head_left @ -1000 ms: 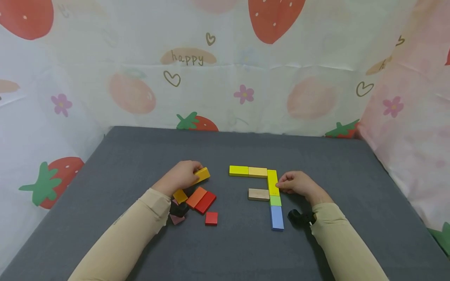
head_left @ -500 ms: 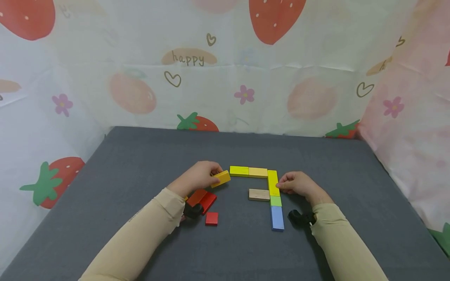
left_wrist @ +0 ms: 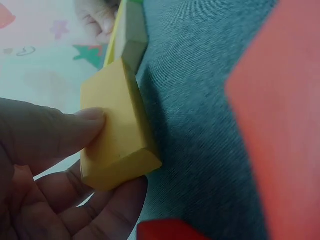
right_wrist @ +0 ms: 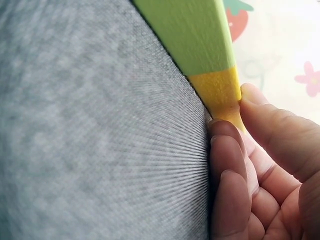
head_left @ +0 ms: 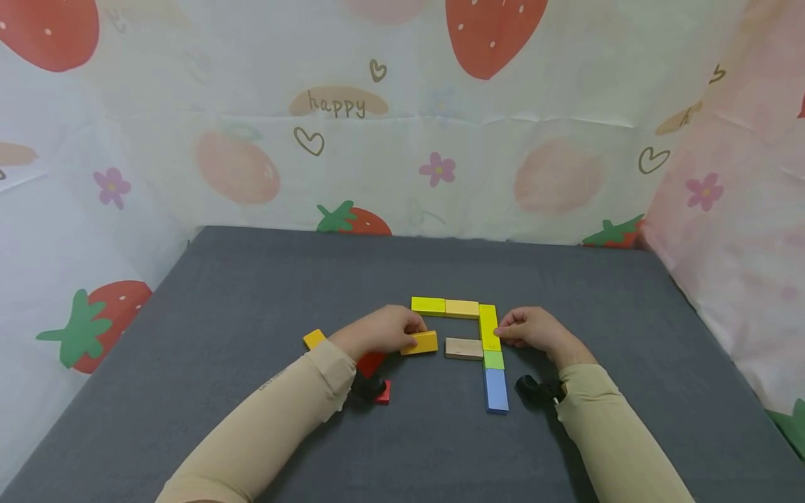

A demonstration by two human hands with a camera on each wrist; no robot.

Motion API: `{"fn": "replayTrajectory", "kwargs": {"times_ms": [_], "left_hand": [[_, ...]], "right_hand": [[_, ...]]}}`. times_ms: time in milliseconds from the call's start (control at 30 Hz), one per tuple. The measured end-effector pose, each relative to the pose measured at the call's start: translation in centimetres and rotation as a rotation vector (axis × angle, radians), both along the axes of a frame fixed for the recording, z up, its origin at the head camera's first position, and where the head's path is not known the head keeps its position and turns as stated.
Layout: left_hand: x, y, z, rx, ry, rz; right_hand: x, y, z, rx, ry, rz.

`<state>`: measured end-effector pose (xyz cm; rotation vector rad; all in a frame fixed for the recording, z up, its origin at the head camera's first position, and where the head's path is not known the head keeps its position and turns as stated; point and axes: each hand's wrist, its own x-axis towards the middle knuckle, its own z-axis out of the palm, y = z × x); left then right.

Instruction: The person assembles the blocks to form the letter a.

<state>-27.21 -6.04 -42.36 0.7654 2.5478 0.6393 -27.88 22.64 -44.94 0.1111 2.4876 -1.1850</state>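
My left hand (head_left: 383,330) pinches an orange-yellow block (head_left: 423,342) between thumb and fingers. In the head view this block is just left of a plain wood block (head_left: 463,348), with a gap between them. The left wrist view shows the thumb on the broad face of the orange-yellow block (left_wrist: 115,125) and fingers behind it. My right hand (head_left: 534,332) holds a long yellow block (head_left: 488,327) at its right side, thumb and fingertips against it. That yellow block meets a green block (head_left: 493,360), followed by a blue block (head_left: 496,391).
A bright yellow block (head_left: 428,306) and a pale yellow block (head_left: 462,309) form the far side of the layout. Loose red blocks (head_left: 371,362) and another orange-yellow block (head_left: 314,339) lie partly hidden under the left arm. Grey cloth (head_left: 434,447) covers the table.
My left hand has carried the orange-yellow block rightward and then nearer, from the loose blocks to beside the plain wood block. The right hand has stayed put.
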Motion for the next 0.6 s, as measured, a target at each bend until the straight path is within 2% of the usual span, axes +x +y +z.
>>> {"fn": "replayTrajectory", "kwargs": {"times_ms": [133,433,600], "left_hand": [[0.1,0.5,-0.2,-0.029,0.005,-0.011],[0.1,1.0,-0.1,-0.067,0.002,0.013],[0.1,1.4,0.0,-0.086,0.036,0.009]], "right_hand": [[0.0,0.0,0.0,0.005,0.002,0.0],[0.0,0.1,0.0,-0.008,-0.002,0.005],[0.0,0.2,0.0,-0.017,-0.002,0.01]]}}
